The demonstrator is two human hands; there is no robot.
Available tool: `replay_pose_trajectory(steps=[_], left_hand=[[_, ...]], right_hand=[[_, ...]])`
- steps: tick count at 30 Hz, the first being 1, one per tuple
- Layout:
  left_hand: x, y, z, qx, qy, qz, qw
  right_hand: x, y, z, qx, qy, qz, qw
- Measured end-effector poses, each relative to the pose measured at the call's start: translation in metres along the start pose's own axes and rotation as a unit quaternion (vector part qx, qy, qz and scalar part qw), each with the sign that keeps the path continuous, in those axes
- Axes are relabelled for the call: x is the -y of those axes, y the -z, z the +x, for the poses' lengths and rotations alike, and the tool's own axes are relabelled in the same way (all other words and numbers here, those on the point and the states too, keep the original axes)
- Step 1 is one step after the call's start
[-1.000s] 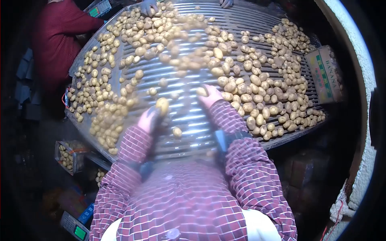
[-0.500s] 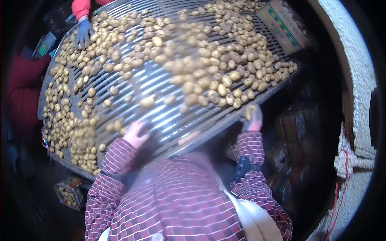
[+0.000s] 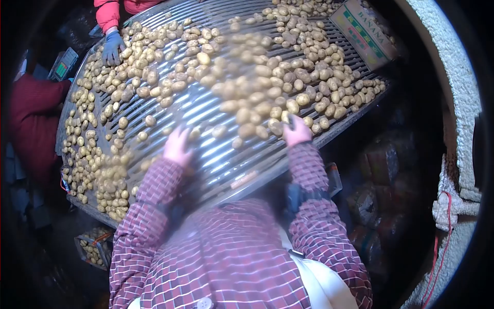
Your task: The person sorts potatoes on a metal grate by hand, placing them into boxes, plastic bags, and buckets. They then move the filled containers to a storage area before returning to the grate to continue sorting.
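Observation:
Many pale yellow potatoes [image 3: 303,98] lie across a slatted metal sorting table [image 3: 206,175]. My left hand [image 3: 178,146] is over the bare slats at the near side, its fingers stretched forward and slightly blurred. A single potato [image 3: 218,131] lies on the slats to its right. My right hand [image 3: 297,131] reaches over the table's near edge and touches the border of the potato pile, fingers apart. No potato shows clearly in either hand. Some of the right fingertips look dark, and part of the view is smeared.
Across the table, a co-worker's blue-gloved hand [image 3: 112,48] rests among potatoes. Another person's dark red sleeve [image 3: 38,98] is at the left. A banana carton [image 3: 360,33] stands at the far right corner. Below the left edge is a crate of potatoes [image 3: 94,247].
My right hand, which held a potato beyond the table's near edge, has moved up and left onto the pile, and that potato no longer shows. My left hand has reached further forward.

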State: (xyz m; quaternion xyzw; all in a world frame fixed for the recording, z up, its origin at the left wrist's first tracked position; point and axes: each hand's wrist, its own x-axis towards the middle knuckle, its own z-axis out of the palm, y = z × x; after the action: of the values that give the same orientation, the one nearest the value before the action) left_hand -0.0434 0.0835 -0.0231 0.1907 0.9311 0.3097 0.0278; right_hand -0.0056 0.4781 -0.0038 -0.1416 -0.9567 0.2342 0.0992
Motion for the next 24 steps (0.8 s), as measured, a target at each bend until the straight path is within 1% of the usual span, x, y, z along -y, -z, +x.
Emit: replay_pose_trajectory(steps=[1,2,4,5,6,8,9,10,11,12,13,14,15,17,18,19,20,21,23,24], left_hand=[[-0.004,-0.004,0.014,0.063,-0.013,0.041,0.997],[-0.010,-0.007,0.027,0.145,-0.010,0.047,0.988],[-0.038,-0.001,0.031,0.217,-0.026,0.155,0.963],[-0.021,-0.018,0.028,0.190,-0.031,0.156,0.969],[-0.024,-0.013,0.027,0.166,-0.025,0.134,0.977],[0.024,-0.040,0.017,0.054,-0.064,0.096,0.992],[0.018,-0.031,0.015,0.052,0.008,0.048,0.997],[0.021,-0.030,0.009,-0.007,0.027,-0.016,0.999],[0.026,-0.030,0.003,-0.040,0.092,-0.175,0.980],[0.033,-0.029,-0.002,-0.073,0.154,-0.327,0.930],[0.046,-0.024,-0.007,-0.030,0.203,-0.454,0.867],[0.053,-0.027,-0.010,-0.005,0.217,-0.513,0.830],[0.059,-0.029,-0.013,0.019,0.234,-0.568,0.789],[0.037,-0.028,-0.009,0.008,0.218,-0.484,0.847],[0.041,-0.044,-0.004,0.015,0.214,-0.455,0.864],[0.019,-0.035,0.006,0.032,0.214,-0.428,0.877],[-0.006,-0.026,0.019,0.050,0.214,-0.400,0.890],[-0.018,-0.030,0.030,0.028,0.180,-0.352,0.918],[-0.034,-0.037,0.055,0.001,0.114,-0.257,0.960],[-0.055,-0.020,0.071,0.049,0.093,-0.210,0.972]], right_hand=[[0.020,-0.013,0.009,0.033,0.006,-0.070,0.997],[0.037,-0.021,0.014,0.065,0.013,-0.140,0.988],[0.044,-0.047,0.011,0.046,0.036,-0.159,0.986],[0.044,-0.055,0.005,0.058,0.025,-0.170,0.983],[0.049,-0.052,0.000,0.109,0.024,-0.171,0.979],[0.056,-0.042,-0.009,0.206,0.014,-0.175,0.963],[0.053,-0.043,-0.012,0.201,0.019,-0.122,0.972],[0.048,-0.045,-0.015,0.198,0.024,-0.071,0.977],[0.045,-0.048,-0.015,0.196,0.030,-0.018,0.980],[0.046,-0.046,-0.010,0.202,-0.058,0.186,0.960],[0.047,-0.042,-0.004,0.199,-0.144,0.381,0.891],[0.049,-0.038,0.001,0.186,-0.227,0.555,0.778],[0.055,-0.040,0.012,0.180,-0.217,0.509,0.813],[0.077,-0.050,0.037,0.165,-0.194,0.412,0.875],[0.089,-0.055,0.043,0.157,-0.179,0.362,0.901],[0.102,-0.058,0.044,0.192,-0.064,0.194,0.960],[0.115,-0.061,0.044,0.217,0.055,0.018,0.974],[0.127,-0.060,0.043,0.230,0.169,-0.159,0.945],[0.160,-0.028,0.033,0.296,0.166,-0.233,0.911],[0.153,-0.029,0.031,0.315,0.135,-0.221,0.913]])
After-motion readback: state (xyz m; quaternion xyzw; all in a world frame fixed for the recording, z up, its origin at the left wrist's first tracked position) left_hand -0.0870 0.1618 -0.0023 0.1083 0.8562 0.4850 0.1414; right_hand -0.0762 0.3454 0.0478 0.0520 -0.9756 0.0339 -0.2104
